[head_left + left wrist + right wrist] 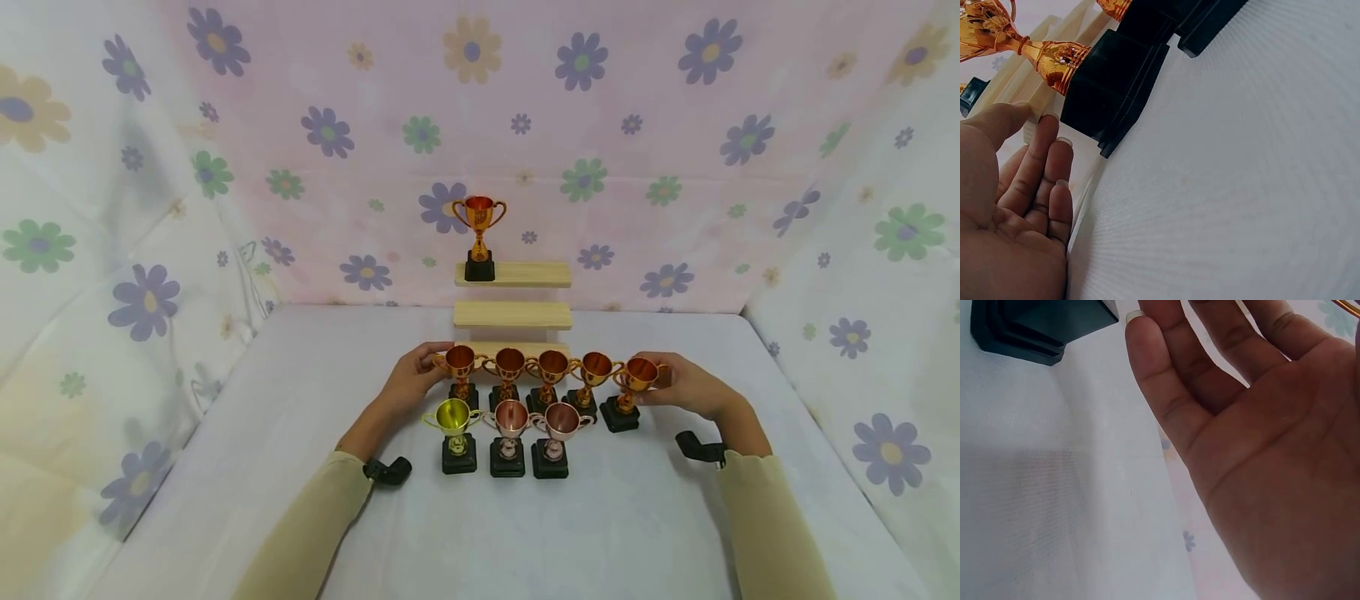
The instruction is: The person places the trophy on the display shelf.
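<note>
My left hand (411, 379) is beside the leftmost orange-gold trophy (460, 360) of the back row. In the left wrist view its fingers are loosely bent, with fingertips right by the black base (1110, 87) and the end of a wooden shelf board behind. At the other end, my right hand (686, 385) reaches in by the handle of the rightmost orange-gold trophy (639, 375). The right wrist view shows relaxed, partly extended fingers near that trophy's black base (1041, 325); the fingertips are partly cut off. Three more orange-gold trophies (552, 367) stand between.
In front are a yellow-gold trophy (454, 417) and two rose-coloured ones (510, 419). Behind rises a wooden step shelf (513, 315), with an orange-gold trophy (478, 218) on the left of its top board. White cloth (510, 533) covers the table; flowered fabric (465, 125) hangs around it.
</note>
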A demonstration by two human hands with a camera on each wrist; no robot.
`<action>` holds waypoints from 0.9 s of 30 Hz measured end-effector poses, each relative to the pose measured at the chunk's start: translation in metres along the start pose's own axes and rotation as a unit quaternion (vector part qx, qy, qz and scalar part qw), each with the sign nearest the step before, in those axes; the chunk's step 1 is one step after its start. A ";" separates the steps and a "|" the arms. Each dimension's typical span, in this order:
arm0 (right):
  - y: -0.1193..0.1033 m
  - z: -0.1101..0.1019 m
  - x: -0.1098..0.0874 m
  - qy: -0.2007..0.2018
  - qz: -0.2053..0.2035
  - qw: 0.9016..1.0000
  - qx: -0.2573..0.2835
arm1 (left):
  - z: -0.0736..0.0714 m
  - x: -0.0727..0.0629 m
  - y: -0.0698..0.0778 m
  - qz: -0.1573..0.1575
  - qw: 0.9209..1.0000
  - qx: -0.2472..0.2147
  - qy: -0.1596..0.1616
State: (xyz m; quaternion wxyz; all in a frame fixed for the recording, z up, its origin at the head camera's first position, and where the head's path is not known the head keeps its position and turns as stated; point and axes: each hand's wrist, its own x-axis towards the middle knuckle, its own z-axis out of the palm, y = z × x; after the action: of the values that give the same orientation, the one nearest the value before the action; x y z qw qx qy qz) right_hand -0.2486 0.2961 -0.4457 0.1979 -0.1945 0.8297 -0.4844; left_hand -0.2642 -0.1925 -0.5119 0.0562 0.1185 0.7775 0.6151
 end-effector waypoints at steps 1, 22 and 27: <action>0.000 0.000 0.000 -0.002 -0.004 1.000 0.002 | 0.000 0.000 0.000 0.000 1.000 0.002 0.000; 0.000 -0.009 -0.003 0.030 -0.088 0.995 0.017 | 0.001 -0.001 0.003 -0.002 1.000 0.003 0.002; -0.003 -0.011 -0.006 0.055 -0.120 0.990 0.041 | 0.002 -0.001 0.002 -0.004 1.000 0.007 0.004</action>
State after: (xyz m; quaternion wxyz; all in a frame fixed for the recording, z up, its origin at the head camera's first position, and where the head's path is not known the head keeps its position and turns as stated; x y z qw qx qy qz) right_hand -0.2489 0.3057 -0.4374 0.1007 -0.2575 0.7895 -0.5480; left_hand -0.2629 -0.1909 -0.5108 0.0548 0.1134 0.7827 0.6095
